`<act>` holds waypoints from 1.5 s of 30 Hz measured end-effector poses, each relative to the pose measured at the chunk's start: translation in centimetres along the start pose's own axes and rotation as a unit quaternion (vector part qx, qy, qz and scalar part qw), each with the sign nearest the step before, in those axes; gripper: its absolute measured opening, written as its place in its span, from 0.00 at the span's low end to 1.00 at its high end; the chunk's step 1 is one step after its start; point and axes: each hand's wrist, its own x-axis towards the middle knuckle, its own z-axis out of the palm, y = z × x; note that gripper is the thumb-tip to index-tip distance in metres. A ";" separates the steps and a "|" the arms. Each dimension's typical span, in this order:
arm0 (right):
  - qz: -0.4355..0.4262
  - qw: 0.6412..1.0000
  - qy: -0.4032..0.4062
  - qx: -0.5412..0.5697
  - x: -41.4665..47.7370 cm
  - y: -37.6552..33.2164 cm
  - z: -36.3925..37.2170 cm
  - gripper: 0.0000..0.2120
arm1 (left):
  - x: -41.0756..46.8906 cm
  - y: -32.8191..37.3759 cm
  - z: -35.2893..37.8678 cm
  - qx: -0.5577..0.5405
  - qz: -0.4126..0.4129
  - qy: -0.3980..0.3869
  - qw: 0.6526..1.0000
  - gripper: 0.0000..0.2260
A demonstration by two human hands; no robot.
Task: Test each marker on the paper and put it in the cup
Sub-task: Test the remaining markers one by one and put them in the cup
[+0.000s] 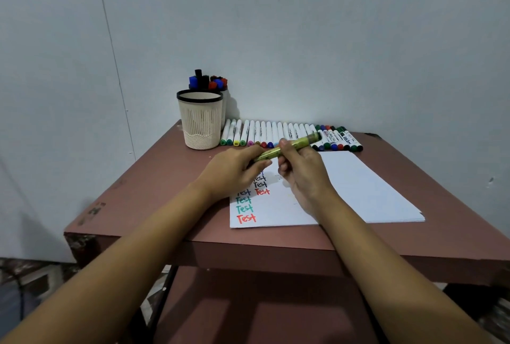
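A reddish-brown bench [154, 178] stands against a pale grey wall [303, 26], its front edge scuffed. Beyond the hands lies a row of markers [276, 134] with a slotted cream cup [199, 120] at its left end; a second holder behind the cup is mostly hidden, only its marker caps showing. Both hands hover over the paper [358, 186], covering part of the "Test" words written there — the upper ones unreadable. The left hand [234, 169] and right hand [300, 169] are each closed on a yellow-green marker [289, 146], held tilted between them, its far end dark and blurred.
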 end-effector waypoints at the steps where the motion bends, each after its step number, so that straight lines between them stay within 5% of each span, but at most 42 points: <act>1: -0.008 1.000 -0.006 0.002 0.0 -0.1 0.0 0.10 | -0.1 -0.1 -0.1 0.000 -0.001 0.010 1.000 0.21; 8: -0.003 0.998 0.057 0.034 -0.4 -0.7 0.0 0.11 | -0.2 -0.6 -0.2 -0.025 -0.099 -0.004 0.995 0.22; 11: 0.054 0.979 0.114 0.159 -0.5 -1.3 -0.2 0.07 | -0.1 -0.9 -0.4 -0.145 -0.200 0.039 0.968 0.15; 14: 0.110 0.972 0.087 0.187 -0.7 -1.0 -0.3 0.05 | 0.0 -1.0 -0.6 -0.219 -0.265 0.087 0.935 0.12; 18: 0.105 0.985 0.031 0.136 -1.1 -0.6 -0.1 0.07 | 0.4 -1.1 -0.5 -0.175 -0.278 0.056 0.943 0.17; 24: 0.040 0.995 0.016 -0.089 -1.5 0.3 -0.2 0.11 | 0.0 -2.2 0.0 -0.137 -0.256 0.029 0.956 0.20; 33: 0.037 0.984 -0.029 -0.172 -1.7 0.9 0.4 0.09 | 0.1 -2.7 0.3 -0.171 -0.296 0.052 0.938 0.10; 45: 0.017 0.979 -0.019 -0.204 -1.6 1.5 0.5 0.09 | 0.1 -3.0 0.5 -0.158 -0.292 0.058 0.942 0.09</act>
